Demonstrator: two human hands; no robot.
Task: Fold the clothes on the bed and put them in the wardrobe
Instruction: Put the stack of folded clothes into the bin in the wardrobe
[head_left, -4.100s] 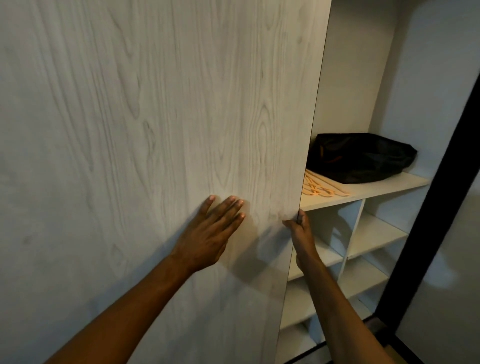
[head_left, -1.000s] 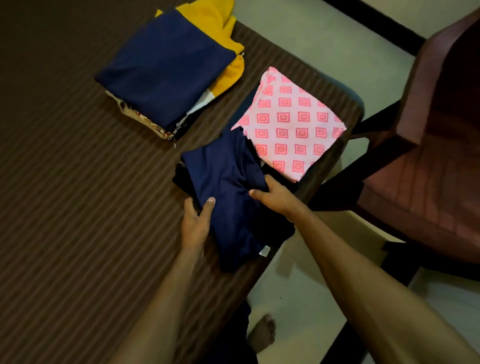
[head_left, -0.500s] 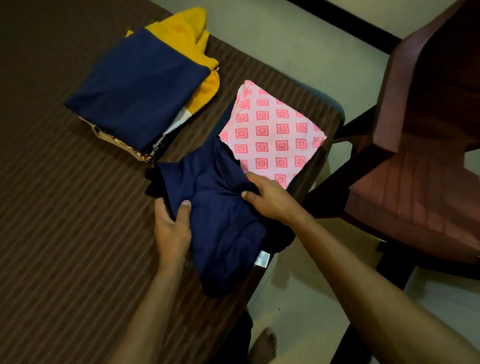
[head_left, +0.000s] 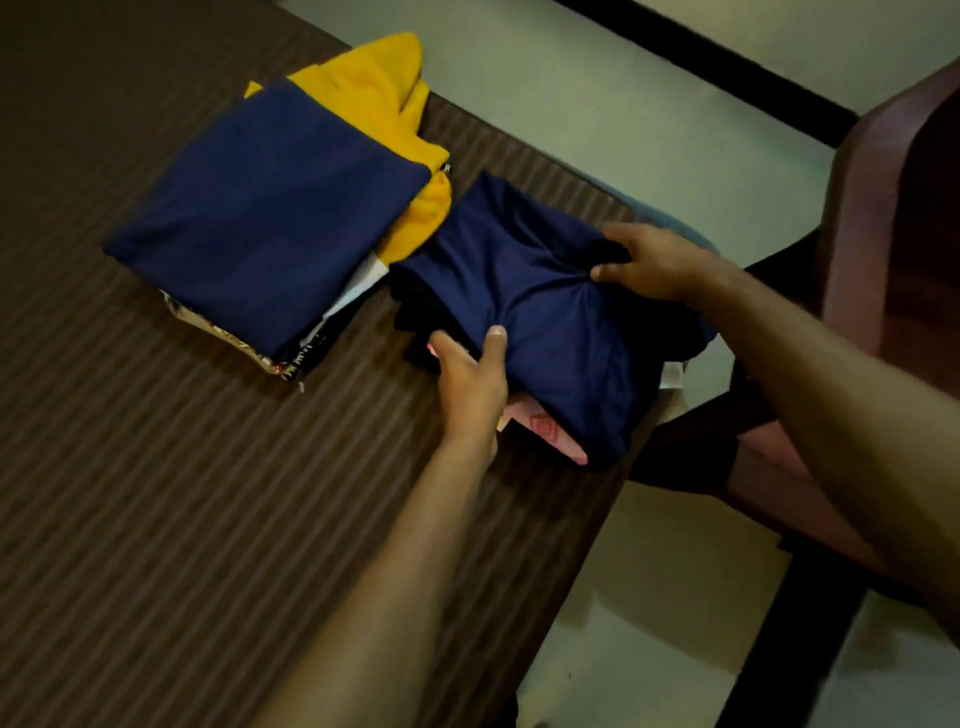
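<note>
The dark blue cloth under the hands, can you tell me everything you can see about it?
The dark blue cloth is soft, plain fabric, folded and a bit bunched. It lies at the corner of the brown striped bed, on top of a pink patterned cloth that peeks out below. A small white tag shows at its edge. The left hand grips its near side, and the right hand pinches its far side.
</note>
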